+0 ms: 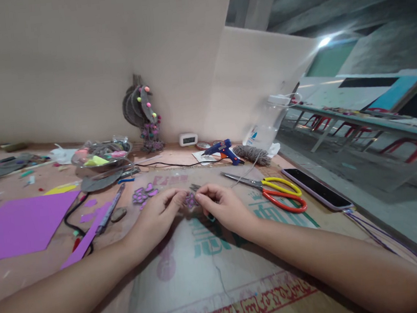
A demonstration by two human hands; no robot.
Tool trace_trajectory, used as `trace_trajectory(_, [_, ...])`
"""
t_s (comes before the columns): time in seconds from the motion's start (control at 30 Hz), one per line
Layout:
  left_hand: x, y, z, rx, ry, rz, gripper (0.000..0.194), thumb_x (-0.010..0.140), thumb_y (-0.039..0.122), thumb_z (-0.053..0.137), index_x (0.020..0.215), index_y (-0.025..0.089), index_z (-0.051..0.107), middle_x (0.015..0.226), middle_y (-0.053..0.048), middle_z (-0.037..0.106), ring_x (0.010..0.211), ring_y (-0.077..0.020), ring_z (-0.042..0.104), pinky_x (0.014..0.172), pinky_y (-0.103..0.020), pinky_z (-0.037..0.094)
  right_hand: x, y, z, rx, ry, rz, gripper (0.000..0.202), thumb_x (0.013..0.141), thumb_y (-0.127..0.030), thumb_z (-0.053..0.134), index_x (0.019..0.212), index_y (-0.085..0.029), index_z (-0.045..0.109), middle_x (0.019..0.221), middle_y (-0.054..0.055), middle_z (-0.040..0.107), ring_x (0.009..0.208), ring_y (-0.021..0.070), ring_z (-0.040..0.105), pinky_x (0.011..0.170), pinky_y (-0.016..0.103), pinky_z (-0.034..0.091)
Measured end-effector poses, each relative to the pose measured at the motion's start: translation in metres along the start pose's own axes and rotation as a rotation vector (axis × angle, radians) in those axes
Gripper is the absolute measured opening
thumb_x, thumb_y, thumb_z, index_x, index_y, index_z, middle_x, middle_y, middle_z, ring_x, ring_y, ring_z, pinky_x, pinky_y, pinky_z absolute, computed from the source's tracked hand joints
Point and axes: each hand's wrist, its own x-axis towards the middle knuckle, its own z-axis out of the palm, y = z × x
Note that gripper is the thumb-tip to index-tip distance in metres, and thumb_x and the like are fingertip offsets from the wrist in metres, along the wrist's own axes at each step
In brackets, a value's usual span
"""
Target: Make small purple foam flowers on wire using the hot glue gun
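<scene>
Between the thumb and fingers of my left hand (169, 205) is a small purple flower (190, 200) with grey outlines. My right hand (218, 202) is closed around a small tool (195, 187) with pointed metal tips. A dark greenish end of it shows below the palm; its exact kind is hidden by the fingers. The tool's tips are close to the flower, and I cannot tell if they touch. Several similar purple-and-grey flowers (144, 194) lie just beyond my left hand. Both hands are above a printed plastic sheet (177, 287) on the table.
To the right lie scissors (266, 188) with yellow and red handles and a phone (317, 189). Behind are a blue glue gun (223, 151), grey yarn (252, 155), a small clock (188, 139) and a clear bowl of craft bits (102, 162). Purple paper (23, 226) is at left.
</scene>
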Motion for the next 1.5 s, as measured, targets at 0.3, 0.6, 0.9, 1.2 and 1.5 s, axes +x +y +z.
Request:
trace_trajectory(0.3, [-0.001,0.005,0.002,0.052,-0.002,-0.091,0.023,0.083,0.038,0.048,0.078,0.019,0.06,0.076,0.0,0.065,0.066,-0.0157,0.058,0.056,-0.023,0.04,0.004,-0.002,-0.014,-0.185,0.087,-0.233,0.021,0.086,-0.029,0.048,0.086,-0.017,0.065,0.083,0.003,0.064,0.079,0.0139,0.057,0.073,0.026,0.043])
trace_trajectory(0.6, [0.001,-0.001,0.002,0.0,-0.018,-0.134,0.019,0.082,0.037,0.052,0.076,0.019,0.057,0.072,0.002,0.062,0.068,-0.0147,0.057,0.061,-0.024,0.04,0.041,0.001,-0.087,-0.43,0.291,-0.234,0.029,0.086,-0.038,0.047,0.076,-0.016,0.061,0.061,-0.001,0.056,0.058,0.0117,0.05,0.057,0.024,0.038])
trace_trajectory(0.9, [0.0,-0.003,0.002,-0.128,0.01,-0.104,0.018,0.087,0.036,0.046,0.083,0.019,0.052,0.073,0.001,0.062,0.072,-0.0147,0.06,0.067,-0.025,0.043,0.035,0.008,-0.073,-0.78,-0.2,-0.085,0.031,0.085,-0.021,0.044,0.113,-0.018,0.057,0.093,0.007,0.067,0.078,0.0164,0.06,0.066,0.026,0.042])
trace_trajectory(1.2, [0.001,-0.005,0.002,-0.204,-0.015,-0.149,0.019,0.085,0.033,0.048,0.074,0.018,0.049,0.07,0.001,0.06,0.07,-0.0138,0.059,0.064,-0.024,0.043,0.028,-0.012,-0.114,-1.248,-0.254,-0.013,0.015,0.077,-0.019,0.053,0.078,-0.018,0.068,0.076,0.007,0.067,0.065,0.0183,0.058,0.056,0.027,0.035])
trace_trajectory(1.5, [0.001,-0.004,0.004,-0.138,-0.034,-0.143,0.018,0.084,0.031,0.048,0.073,0.018,0.05,0.066,0.004,0.055,0.04,-0.0051,0.039,0.04,-0.019,0.028,0.03,0.004,-0.068,-0.97,-0.176,-0.264,0.033,0.082,-0.043,0.055,0.099,-0.017,0.066,0.094,0.009,0.066,0.084,0.0189,0.059,0.072,0.027,0.041])
